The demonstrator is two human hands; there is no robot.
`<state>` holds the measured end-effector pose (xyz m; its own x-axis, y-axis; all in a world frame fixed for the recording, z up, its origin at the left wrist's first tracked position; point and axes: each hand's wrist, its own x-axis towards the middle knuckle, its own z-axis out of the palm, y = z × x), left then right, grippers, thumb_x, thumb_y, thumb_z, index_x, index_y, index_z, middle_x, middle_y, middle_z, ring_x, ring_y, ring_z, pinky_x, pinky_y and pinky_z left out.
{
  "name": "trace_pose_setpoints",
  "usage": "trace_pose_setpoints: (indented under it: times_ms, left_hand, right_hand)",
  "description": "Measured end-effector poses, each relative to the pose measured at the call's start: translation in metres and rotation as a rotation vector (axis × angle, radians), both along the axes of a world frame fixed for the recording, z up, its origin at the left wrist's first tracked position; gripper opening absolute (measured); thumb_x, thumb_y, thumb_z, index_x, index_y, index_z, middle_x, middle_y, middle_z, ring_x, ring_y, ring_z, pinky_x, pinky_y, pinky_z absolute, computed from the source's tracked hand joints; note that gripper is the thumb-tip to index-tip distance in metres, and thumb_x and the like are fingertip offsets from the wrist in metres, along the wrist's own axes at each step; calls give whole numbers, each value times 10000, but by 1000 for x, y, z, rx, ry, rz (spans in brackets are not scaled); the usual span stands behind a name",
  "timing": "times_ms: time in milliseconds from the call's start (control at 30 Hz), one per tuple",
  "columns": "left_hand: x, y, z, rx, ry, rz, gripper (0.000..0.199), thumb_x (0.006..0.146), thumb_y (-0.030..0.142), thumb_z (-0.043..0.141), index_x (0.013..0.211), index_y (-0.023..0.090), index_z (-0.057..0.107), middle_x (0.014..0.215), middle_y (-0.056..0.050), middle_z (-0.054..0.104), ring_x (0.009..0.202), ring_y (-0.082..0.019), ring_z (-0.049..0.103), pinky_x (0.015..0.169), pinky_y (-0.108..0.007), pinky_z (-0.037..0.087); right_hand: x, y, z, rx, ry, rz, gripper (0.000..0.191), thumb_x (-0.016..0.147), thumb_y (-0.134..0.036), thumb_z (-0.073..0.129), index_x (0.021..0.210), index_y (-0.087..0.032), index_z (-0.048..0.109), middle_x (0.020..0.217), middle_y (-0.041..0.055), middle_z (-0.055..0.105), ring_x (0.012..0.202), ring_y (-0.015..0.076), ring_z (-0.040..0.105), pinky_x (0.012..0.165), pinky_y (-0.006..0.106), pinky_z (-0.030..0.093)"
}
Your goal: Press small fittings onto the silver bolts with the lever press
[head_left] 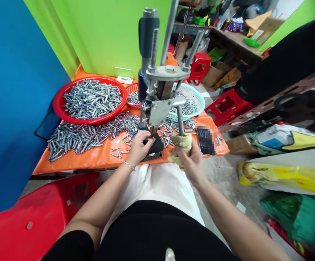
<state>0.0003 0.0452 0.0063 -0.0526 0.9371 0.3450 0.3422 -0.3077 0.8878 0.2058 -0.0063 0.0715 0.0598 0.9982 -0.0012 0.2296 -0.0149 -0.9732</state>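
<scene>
A metal hand press (161,112) stands at the front of the orange-covered table (86,152). My right hand (191,157) is wrapped round its lever handle (181,141), which is padded with yellowish cloth. Thumb and fingers of my left hand (141,146) pinch together under the press's ram, above its black base (156,145). What they hold there is too small to make out. Loose metal eye bolts (76,139) lie in a heap left of the press, and a few lie close to my left hand.
Similar metal parts fill a red basin (89,121) at the back left. A small red basket (132,88) and a light-blue basket (199,99) stand behind the press. A phone (205,141) lies right of the lever. Red stools (27,221) stand nearby.
</scene>
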Motion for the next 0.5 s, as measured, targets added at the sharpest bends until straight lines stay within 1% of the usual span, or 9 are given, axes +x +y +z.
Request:
trace_pose_setpoints:
  times_ms: [67,133,200,267,300,367,433,500]
  left_hand:
    - [0,-2,6,-38,-69,-21,145,853,269,703,737,185,682,1029,-81,696,1024,-209,647,966,-359,497]
    - [-3,-7,12,-155,-217,-52,184,820,303,747,696,176,700,1027,-79,698,984,-202,646,932,-345,494]
    - [-8,-15,19,-307,-435,-79,194,780,356,795,740,172,747,989,-70,712,903,-179,641,852,-311,497]
    - [-15,-23,24,-436,-667,-90,247,724,392,845,797,165,779,942,-63,730,846,-159,632,777,-275,488]
    - [-20,-27,27,-481,-767,-86,271,692,392,870,805,161,784,919,-60,738,833,-151,632,754,-261,484]
    - [-29,-34,29,-534,-910,-68,283,640,364,905,777,151,778,900,-61,746,821,-141,639,733,-243,488]
    - [-38,-41,30,-558,-976,-49,274,626,333,914,763,146,768,884,-59,747,786,-129,642,724,-237,498]
    - [-49,-46,29,-563,-971,-42,273,641,327,904,788,144,764,877,-58,744,737,-117,636,707,-240,504]
  right_hand:
    - [10,-15,24,-61,121,24,717,861,-604,658,1444,-235,463,1301,137,653,1019,251,700,771,349,610]
    - [21,-29,51,-60,229,54,784,863,-671,619,1497,-247,439,1382,141,627,1140,291,692,838,381,621]
    - [28,-37,75,-56,327,83,815,862,-746,566,1500,-249,470,1417,138,617,1223,323,668,902,413,619]
    - [30,-39,90,-73,395,93,822,851,-790,546,1472,-252,523,1424,132,621,1249,336,660,938,424,615]
    - [29,-39,94,-86,411,89,819,845,-800,548,1455,-254,547,1426,127,623,1254,338,659,953,424,613]
    - [28,-36,94,-102,421,69,806,834,-806,559,1427,-260,580,1421,120,631,1251,334,664,967,420,611]
    - [26,-32,86,-118,424,48,794,830,-809,561,1406,-265,599,1407,118,643,1236,327,676,970,419,614]
    - [24,-27,75,-148,420,41,801,803,-814,594,1380,-259,619,1379,121,663,1214,321,689,963,415,619]
